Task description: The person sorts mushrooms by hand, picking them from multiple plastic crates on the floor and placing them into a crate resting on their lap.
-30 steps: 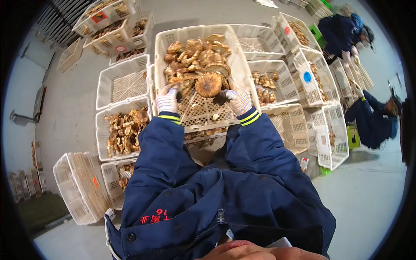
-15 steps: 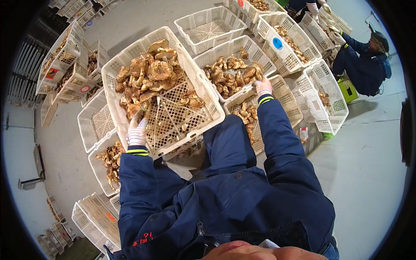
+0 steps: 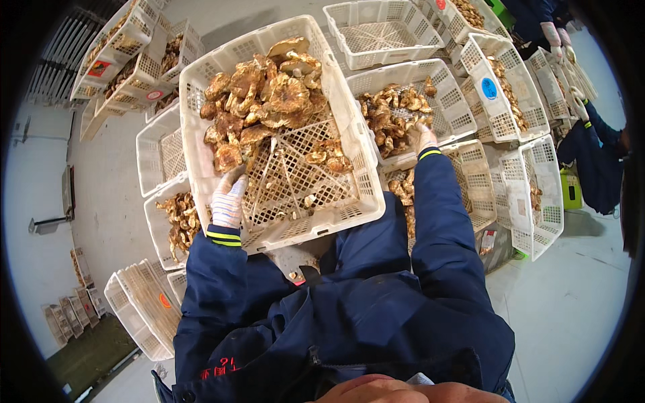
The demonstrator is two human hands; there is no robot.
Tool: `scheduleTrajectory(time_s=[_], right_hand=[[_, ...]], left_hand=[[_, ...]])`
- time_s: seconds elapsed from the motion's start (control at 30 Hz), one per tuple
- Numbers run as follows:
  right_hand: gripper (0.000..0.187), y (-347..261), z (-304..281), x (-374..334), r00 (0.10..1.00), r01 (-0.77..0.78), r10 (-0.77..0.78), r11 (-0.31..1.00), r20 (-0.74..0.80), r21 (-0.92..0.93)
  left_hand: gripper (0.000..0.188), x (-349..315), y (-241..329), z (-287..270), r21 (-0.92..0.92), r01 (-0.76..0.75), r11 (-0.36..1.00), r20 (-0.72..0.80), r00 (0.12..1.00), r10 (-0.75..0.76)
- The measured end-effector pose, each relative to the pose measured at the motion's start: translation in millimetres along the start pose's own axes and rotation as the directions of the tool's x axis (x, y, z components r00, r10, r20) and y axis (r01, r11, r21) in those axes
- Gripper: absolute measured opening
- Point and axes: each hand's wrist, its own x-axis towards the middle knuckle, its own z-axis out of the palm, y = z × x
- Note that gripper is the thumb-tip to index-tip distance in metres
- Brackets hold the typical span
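A large white mesh crate is tilted in front of my lap. Brown mushrooms are piled in its far left part, with a smaller cluster near its right wall. My left hand, in a striped glove with dark fingertips, is inside its left side with fingers drawn together just below a mushroom cap. What they pinch is hidden. My right hand, also gloved, reaches into a second white crate beside the mushrooms there. Its fingers are partly hidden, so I cannot tell whether it holds one.
Crates with mushrooms stand at the left and below my right forearm. An empty crate lies beyond. Nested crates sit at lower left, stacked ones at far left. A co-worker works at far right.
The crates appear shifted right and slightly up in view. My right hand has lowered into the second crate, and the large mushroom it held no longer shows clearly in it. My left hand stays by the pile.
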Motion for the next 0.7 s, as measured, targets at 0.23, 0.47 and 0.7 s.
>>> scheduleTrajectory(time_s=[0.23, 0.47, 0.7], right_hand=[[0.035, -104.8, 165.9, -200.9, 0.692, 0.555, -0.363, 0.821, 0.624, -0.138], [0.044, -54.1, 276.2, -283.0, 0.631, 0.731, 0.207, -0.482, 0.748, -0.483], [0.043, 43.1, 279.0, -239.0, 0.744, 0.568, 0.233, -0.713, 0.626, -0.410]], left_hand=[[0.048, 3.1, -12.6, -18.6, -0.015, -0.065, 0.998, -0.048, 0.997, 0.065], [0.022, -10.2, 37.7, 10.4, -0.231, 0.018, 0.973, -0.059, 0.998, -0.033], [0.034, -9.8, 33.5, 10.0, -0.190, -0.039, 0.981, 0.087, 0.995, 0.057]])
